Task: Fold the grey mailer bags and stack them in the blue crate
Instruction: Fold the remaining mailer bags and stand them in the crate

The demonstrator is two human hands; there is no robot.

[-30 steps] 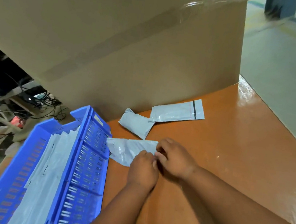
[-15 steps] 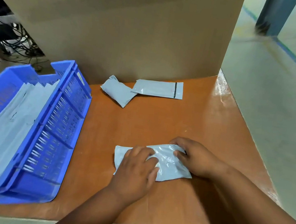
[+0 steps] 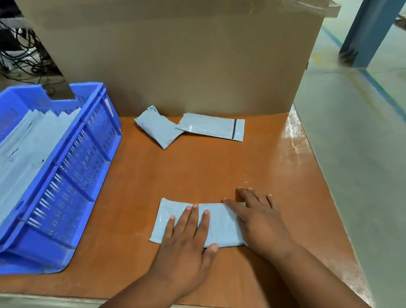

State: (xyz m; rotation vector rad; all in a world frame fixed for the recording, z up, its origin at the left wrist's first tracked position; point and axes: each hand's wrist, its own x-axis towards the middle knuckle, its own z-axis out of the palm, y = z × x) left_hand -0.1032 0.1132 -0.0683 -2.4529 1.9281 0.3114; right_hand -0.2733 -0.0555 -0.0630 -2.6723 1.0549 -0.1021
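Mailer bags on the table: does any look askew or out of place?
Yes: the crumpled mailer bag by the cardboard box lies bunched and skewed, its corner under the flat mailer bag.

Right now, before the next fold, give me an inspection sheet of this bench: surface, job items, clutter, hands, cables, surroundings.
Surface: orange table top, glossy, glare at the far right corner.
Job's things: grey mailer bag flat near the front edge; crumpled bag and flat bag with black strip by the box; blue crate on the left holds stacked bags.
Clutter: large cardboard box fills the back of the table.
Hands: left hand and right hand press flat on the near bag, fingers straight.
Cables: black tangle behind the crate, off the table.
Surroundings: concrete floor, blue column, floor line.
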